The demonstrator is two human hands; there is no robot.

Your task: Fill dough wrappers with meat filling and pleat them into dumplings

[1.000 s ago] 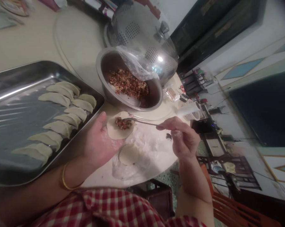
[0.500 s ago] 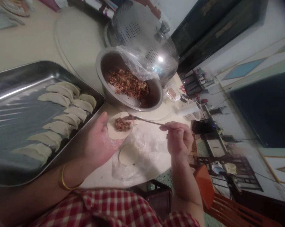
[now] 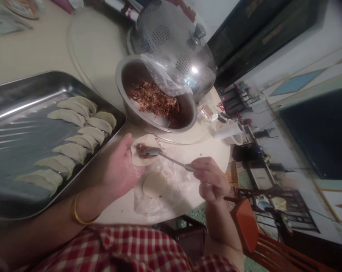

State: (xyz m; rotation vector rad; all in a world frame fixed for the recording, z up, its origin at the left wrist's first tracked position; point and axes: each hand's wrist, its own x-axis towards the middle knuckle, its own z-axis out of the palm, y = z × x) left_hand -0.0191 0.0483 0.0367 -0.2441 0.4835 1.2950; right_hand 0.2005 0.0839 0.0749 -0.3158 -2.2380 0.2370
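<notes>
On the palm and fingers of my left hand [image 3: 118, 170] lies a round dumpling wrapper [image 3: 137, 160], the thumb standing up at its edge. A mound of minced filling [image 3: 142, 149] sits on the wrapper. My right hand [image 3: 212, 179] grips the handle of a spoon [image 3: 173, 160], whose bowl presses on the filling. Below the wrapper, another round wrapper [image 3: 154, 185] rests on a floured plastic sheet [image 3: 171, 196]. Beyond my hands stands a steel bowl [image 3: 156, 128] of reddish-brown filling [image 3: 156, 100], a plastic bag [image 3: 165, 77] draped over its far rim.
To the left, a steel tray [image 3: 83, 168] holds several folded dumplings [image 3: 71, 151]. Behind the bowl is a large perforated steel lid [image 3: 173, 34]. A white basket [image 3: 233, 138] stands at the table's right side, with an orange chair [image 3: 246, 223] beyond the edge.
My right hand has moved down and slightly left, tilting the spoon. The spoon's bowl has turned and now covers part of the filling. My left hand has barely moved.
</notes>
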